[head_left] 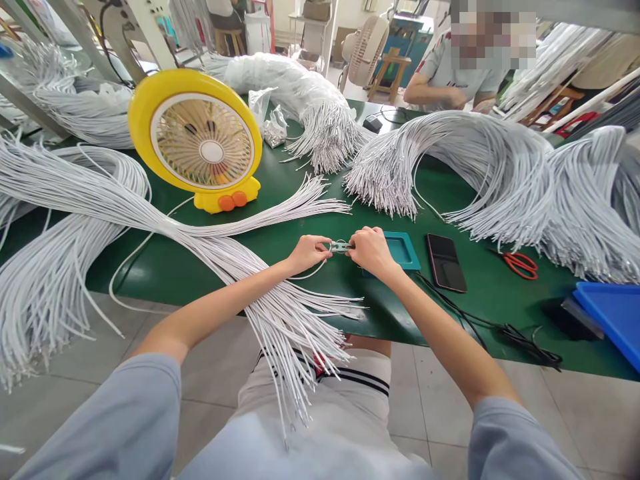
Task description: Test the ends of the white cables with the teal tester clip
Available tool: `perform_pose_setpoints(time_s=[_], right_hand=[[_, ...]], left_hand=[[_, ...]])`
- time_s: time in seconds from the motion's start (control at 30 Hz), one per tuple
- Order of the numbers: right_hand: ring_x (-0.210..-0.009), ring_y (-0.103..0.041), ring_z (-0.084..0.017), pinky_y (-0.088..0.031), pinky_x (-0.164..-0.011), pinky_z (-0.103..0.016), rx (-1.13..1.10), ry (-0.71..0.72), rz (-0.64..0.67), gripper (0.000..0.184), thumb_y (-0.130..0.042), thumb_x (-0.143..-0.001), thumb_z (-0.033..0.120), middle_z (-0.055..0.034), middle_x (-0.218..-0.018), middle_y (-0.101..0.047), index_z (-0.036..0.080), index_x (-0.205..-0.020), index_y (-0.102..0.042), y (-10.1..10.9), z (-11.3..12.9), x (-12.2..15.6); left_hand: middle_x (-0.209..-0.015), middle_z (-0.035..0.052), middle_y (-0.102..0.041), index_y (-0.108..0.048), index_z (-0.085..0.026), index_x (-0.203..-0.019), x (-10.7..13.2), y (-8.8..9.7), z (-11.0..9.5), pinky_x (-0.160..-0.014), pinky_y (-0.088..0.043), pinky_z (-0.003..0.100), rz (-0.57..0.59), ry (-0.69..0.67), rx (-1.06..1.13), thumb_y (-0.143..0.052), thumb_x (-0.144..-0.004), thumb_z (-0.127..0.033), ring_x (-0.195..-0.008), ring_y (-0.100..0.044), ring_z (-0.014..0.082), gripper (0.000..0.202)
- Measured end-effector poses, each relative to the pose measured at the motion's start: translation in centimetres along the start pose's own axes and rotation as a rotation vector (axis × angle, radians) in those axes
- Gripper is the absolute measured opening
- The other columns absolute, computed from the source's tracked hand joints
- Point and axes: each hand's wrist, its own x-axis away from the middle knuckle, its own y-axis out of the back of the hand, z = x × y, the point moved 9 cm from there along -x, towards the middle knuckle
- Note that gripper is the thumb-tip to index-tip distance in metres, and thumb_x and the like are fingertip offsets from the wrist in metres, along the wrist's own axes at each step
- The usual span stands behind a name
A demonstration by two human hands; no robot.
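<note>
Over the front part of the green table, my two hands meet at a small pale-green and metal piece (pixel 341 247); its exact kind is too small to make out. My left hand (pixel 310 255) is closed in a pinch at the end of a thin white cable (pixel 314 272), on the left side of that piece. From the right, my right hand (pixel 370 252) has its fingers curled round the piece's other end. Below my left forearm lies a loose bundle of white cables (pixel 295 320), its ends hanging over the table edge.
A teal tray (pixel 413 253) sits right of my right hand, then a phone (pixel 447 263) and red-handled scissors (pixel 520 265). A yellow fan (pixel 137 127) stands at left. Cable bundles (pixel 500 153) line the back and right. A person (pixel 453 77) sits across the table (pixel 315 220).
</note>
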Motion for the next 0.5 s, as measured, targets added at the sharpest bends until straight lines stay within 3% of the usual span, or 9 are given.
perform_pose_setpoints(time_s=[0.2, 0.37, 0.5], right_hand=[[-0.092, -0.057, -0.026, -0.032, -0.083, -0.038, -0.052, 0.023, 0.012, 0.018, -0.064, -0.078, 0.030, -0.0117, -0.090, -0.073, 0.015, -0.078, -0.073, 0.2, -0.4, 0.2], [-0.104, -0.054, -0.025, -0.033, -0.086, -0.037, -0.142, -0.001, -0.039, 0.032, -0.043, -0.094, 0.030, -0.0092, -0.110, -0.070, 0.017, -0.098, -0.072, 0.5, -2.3, 0.4], [-0.104, -0.053, -0.028, -0.036, -0.083, -0.039, -0.155, -0.030, -0.074, 0.036, -0.037, -0.095, 0.025, -0.0124, -0.112, -0.068, 0.016, -0.106, -0.070, 0.4, -3.3, 0.2]], left_hand=[[-0.068, 0.0063, -0.074, -0.069, -0.008, -0.101, -0.1, 0.0, 0.3, -0.059, -0.055, 0.025, -0.003, 0.020, 0.028, -0.073, -0.067, -0.017, -0.056, -0.067, 0.0160, 0.035], [-0.066, 0.0047, -0.072, -0.069, -0.009, -0.097, 0.0, 0.2, 0.3, -0.058, -0.055, 0.024, -0.021, 0.025, 0.063, -0.073, -0.067, -0.015, -0.054, -0.067, 0.0150, 0.031], [-0.062, 0.0038, -0.070, -0.069, -0.009, -0.093, 0.1, 0.7, 0.1, -0.055, -0.053, 0.023, -0.043, 0.021, 0.112, -0.073, -0.065, -0.014, -0.051, -0.065, 0.0137, 0.028]])
